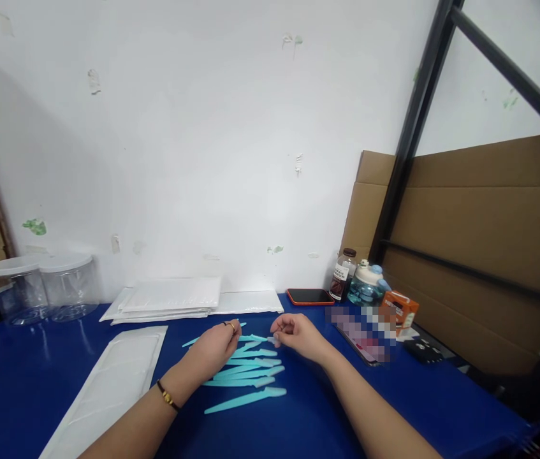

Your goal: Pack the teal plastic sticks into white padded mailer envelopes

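Two-Hand Position at a Row of Teal Tools

The left hand is palm down above the blue bench, its fingers curled over the row of teal tools. The contact is hidden, so whether it grips one cannot be told. A bracelet and a ring are worn on this side.

The right hand is to the right of the left hand, the two slightly apart. Its thumb and forefinger are pinched on the pale tip of the central tool, which spans the gap between the hands. The remaining teal tools lie in front of the hands, roughly parallel, pale ends toward the right.

Left of the left hand: a long white mailer; farther out, two clear jars with white lids. Beyond the left hand: flat white packs, stacked.

Beyond the right hand: a phone in a red-orange case. Beyond it, to the right: a brown-capped bottle, a clear blue-green jug and an orange box.
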{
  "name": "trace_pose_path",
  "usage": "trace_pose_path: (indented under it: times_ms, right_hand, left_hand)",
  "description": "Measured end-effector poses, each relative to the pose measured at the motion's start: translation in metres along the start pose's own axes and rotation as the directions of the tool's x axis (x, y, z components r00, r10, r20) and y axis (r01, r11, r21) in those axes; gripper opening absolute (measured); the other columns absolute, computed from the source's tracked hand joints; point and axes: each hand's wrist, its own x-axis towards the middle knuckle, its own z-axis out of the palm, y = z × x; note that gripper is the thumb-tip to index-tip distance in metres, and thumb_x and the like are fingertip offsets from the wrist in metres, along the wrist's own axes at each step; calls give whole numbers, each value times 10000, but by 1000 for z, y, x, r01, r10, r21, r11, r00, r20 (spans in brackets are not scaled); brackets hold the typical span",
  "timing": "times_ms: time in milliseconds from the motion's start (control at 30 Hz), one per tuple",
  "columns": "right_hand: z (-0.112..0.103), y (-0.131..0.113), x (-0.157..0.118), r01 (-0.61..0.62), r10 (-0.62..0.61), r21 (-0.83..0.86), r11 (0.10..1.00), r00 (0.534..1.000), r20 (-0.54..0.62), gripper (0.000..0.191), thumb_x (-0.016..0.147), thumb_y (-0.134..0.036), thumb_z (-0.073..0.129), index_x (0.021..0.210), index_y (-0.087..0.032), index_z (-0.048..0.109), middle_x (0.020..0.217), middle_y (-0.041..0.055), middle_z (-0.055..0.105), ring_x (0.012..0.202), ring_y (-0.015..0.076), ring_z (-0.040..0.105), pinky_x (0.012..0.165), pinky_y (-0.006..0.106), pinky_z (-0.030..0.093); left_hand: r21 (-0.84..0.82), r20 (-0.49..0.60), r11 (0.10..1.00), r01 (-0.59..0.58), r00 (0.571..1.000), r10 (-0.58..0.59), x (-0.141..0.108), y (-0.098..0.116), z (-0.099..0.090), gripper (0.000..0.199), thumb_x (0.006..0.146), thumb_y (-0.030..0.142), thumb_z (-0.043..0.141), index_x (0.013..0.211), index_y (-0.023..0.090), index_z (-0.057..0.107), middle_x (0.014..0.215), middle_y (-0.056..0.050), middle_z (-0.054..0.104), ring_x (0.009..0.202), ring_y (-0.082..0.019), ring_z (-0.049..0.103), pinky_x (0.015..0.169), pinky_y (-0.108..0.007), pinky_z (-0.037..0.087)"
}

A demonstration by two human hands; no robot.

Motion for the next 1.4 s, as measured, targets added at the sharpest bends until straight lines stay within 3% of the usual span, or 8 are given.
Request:
trace_pose_path:
  times_ms: [300, 733, 833, 900, 967, 1033, 1167, 1400]
  right_hand:
    - [3, -12, 0, 115, -117, -26, 993, 986, -120, 192, 736, -296, 631, 858, -150, 607, 727, 44, 665, 705, 169, 630, 678, 282, 480]
    - [24, -21, -4, 106, -113, -136, 985, 993, -44, 126, 710, -165, 591, 821, -156, 648, 688, 11, 638, 634, 127, 593, 582, 222, 452]
    - [11, -17, -3, 66, -65, -186, 980, 998, 13, 136, 701, -195, 616, 824, -157, 658, 641, 3, 625, 600, 127, 578, 554, 218, 440]
    - [-7, -12, -3, 69, -91, -258, 964, 993, -73, 137, 710, -208, 608, 827, -158, 659, 681, 17, 644, 641, 144, 591, 597, 239, 455]
    - [-28, -6, -2, 48, -158, -385, 921, 953, -259, 144, 752, -201, 546, 836, -166, 657, 771, 38, 664, 711, 162, 603, 670, 271, 460]
    - [-45, 1, -2, -22, -184, -521, 853, 922, -340, 151, 752, -175, 523, 813, -175, 661, 816, 44, 665, 750, 176, 600, 702, 287, 449]
    - [-51, 13, -1, -35, -169, -673, 739, 957, -235, 201, 745, -126, 512, 844, -190, 675, 860, 48, 650, 826, 181, 581, 758, 279, 427]
    - [-24, 15, 8, -47, -60, -862, 504, 994, -89, 170, 766, -120, 502, 816, -176, 654, 840, 66, 612, 812, 180, 549, 692, 249, 388]
  left_hand:
    - [-101, -19, 994, 36, 999, -38, 0, 3, -4, 203, 890, 275, 307, 812, 198, 478, 689, -2, 561, 627, -137, 511, 586, -232, 317]
    - [-209, 55, 978, 22, 998, -10, -4, 14, -7, 208, 865, 274, 343, 817, 194, 528, 686, 14, 570, 611, -116, 509, 580, -207, 337]
    - [-207, 103, 978, 17, 995, 4, -4, 13, -7, 185, 829, 277, 405, 820, 200, 573, 732, 8, 602, 656, -123, 545, 591, -205, 359]
    - [-150, 76, 989, 6, 997, 5, -3, 8, -9, 169, 805, 284, 453, 813, 209, 604, 802, -3, 622, 733, -140, 565, 635, -214, 377]
    - [-45, 0, 998, 40, 999, -40, -2, -1, -10, 163, 796, 275, 473, 840, 214, 617, 863, -17, 625, 787, -157, 573, 681, -234, 388]
    - [72, -69, 991, 112, 992, -107, -1, -12, -12, 177, 791, 247, 480, 899, 213, 617, 923, -34, 620, 817, -172, 579, 718, -259, 397]
    - [236, -84, 955, 181, 983, -165, 0, -27, -9, 248, 782, 233, 514, 1009, 230, 614, 1035, -54, 595, 925, -204, 573, 792, -300, 405]
    - [308, -47, 940, 148, 989, -140, 0, -23, -6, 162, 810, 242, 491, 898, 216, 624, 921, -49, 633, 913, -210, 582, 769, -316, 405]
